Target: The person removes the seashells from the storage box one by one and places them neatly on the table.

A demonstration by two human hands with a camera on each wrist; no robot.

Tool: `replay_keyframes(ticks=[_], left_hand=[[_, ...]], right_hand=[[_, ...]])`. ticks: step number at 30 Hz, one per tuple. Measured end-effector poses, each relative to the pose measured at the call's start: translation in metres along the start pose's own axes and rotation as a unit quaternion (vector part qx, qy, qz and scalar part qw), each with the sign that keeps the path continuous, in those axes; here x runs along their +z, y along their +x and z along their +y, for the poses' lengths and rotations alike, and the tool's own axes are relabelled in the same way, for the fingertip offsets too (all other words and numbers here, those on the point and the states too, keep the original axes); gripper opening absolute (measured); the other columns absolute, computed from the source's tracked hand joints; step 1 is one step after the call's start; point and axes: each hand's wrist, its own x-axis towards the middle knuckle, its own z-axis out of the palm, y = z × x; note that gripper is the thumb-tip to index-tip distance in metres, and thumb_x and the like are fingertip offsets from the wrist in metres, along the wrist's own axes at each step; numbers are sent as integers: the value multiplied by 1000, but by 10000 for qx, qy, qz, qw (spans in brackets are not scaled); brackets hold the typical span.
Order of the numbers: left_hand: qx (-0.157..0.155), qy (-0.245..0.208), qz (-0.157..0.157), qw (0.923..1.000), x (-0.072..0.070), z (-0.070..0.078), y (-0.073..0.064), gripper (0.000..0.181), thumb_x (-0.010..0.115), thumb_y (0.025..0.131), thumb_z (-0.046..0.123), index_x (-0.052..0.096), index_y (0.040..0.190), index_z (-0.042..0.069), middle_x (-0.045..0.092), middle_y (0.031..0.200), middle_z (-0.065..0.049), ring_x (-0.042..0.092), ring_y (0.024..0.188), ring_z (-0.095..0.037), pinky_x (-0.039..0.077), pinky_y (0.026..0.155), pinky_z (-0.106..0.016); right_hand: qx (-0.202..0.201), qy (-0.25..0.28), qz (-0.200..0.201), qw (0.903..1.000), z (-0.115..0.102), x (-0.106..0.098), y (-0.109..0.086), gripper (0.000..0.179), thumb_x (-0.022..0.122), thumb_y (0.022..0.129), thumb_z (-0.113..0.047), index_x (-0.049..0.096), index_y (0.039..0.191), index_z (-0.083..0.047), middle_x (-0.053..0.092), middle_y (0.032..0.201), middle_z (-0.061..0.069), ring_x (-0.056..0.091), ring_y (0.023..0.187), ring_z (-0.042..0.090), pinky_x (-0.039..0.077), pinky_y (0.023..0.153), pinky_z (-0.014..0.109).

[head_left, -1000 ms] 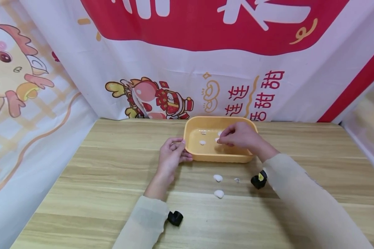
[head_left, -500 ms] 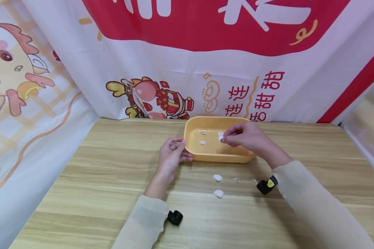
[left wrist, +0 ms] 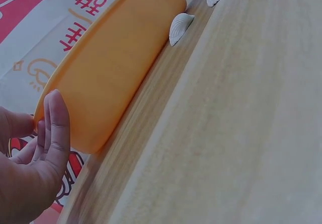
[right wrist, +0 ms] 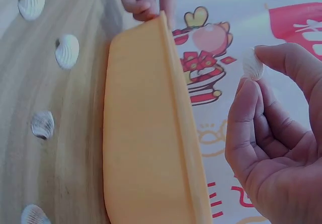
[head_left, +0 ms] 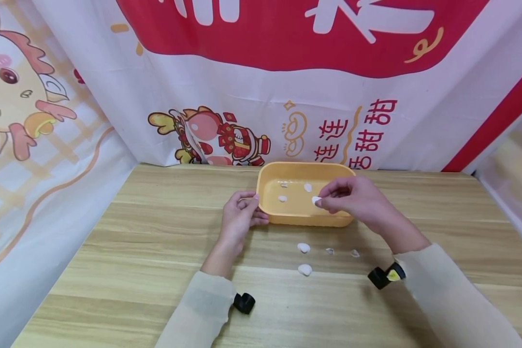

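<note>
A yellow-orange plastic basin [head_left: 306, 221] stands at the back of the table. My left hand [head_left: 239, 215] grips its left corner, thumb at the rim and fingers against the outside wall, as the left wrist view also shows. Between thumb and fingertips my right hand [head_left: 356, 200] pinches a white ribbed seashell [right wrist: 253, 64], held above the right part of the basin. Inside the basin lie a seashell [head_left: 308, 187], a second seashell [head_left: 282, 198] and a small seashell [head_left: 284, 185] near the back.
In front of the basin, several seashells lie on the wooden table [head_left: 156, 251]: one white seashell [head_left: 303, 248], another nearer me [head_left: 305, 269], and smaller greyish seashells [head_left: 329, 251] to the right. A printed cloth [head_left: 243, 87] hangs right behind the basin.
My right hand has drawn back to the right and slightly toward me, still pinching its seashell. A small seashell on the table at right has come into sight. The left hand stays put.
</note>
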Motion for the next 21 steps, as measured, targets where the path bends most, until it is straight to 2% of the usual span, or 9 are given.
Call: replay_keyframes(ticks=[6, 11, 15, 21], left_hand=[[-18, 17, 4, 10000, -1, 0, 1, 26, 63, 110, 17, 61, 133, 5, 72, 104, -19, 74, 72, -19, 70, 71, -34], [-5, 22, -14, 10000, 0, 1, 0, 30, 63, 111, 18, 59, 136, 3, 72, 108, -22, 74, 72, -20, 70, 71, -34], [-30, 34, -8, 10000, 0, 0, 0, 32, 62, 111, 18, 58, 138, 2, 72, 108, -22, 74, 73, -20, 70, 72, -33], [11, 20, -29, 10000, 0, -1, 1, 33, 62, 111, 17, 57, 138, 0, 72, 103, -19, 73, 72, -19, 70, 70, -32]], right_hand=[[45, -113, 122, 9999, 3, 0, -21, 31, 89, 91, -28, 76, 110, -6, 72, 99, 5, 63, 89, 19, 62, 74, 28], [-22, 24, 166, 9999, 13, 4, -37, 31, 90, 89, -24, 77, 110, -4, 73, 97, 6, 65, 88, 17, 62, 73, 26], [-6, 144, 95, 9999, 23, 9, -46, 32, 90, 88, -22, 76, 109, -3, 74, 97, 7, 67, 88, 17, 64, 74, 26], [92, -51, 33, 9999, 37, 15, -53, 29, 90, 88, -26, 77, 106, -7, 74, 95, 7, 67, 87, 17, 62, 69, 26]])
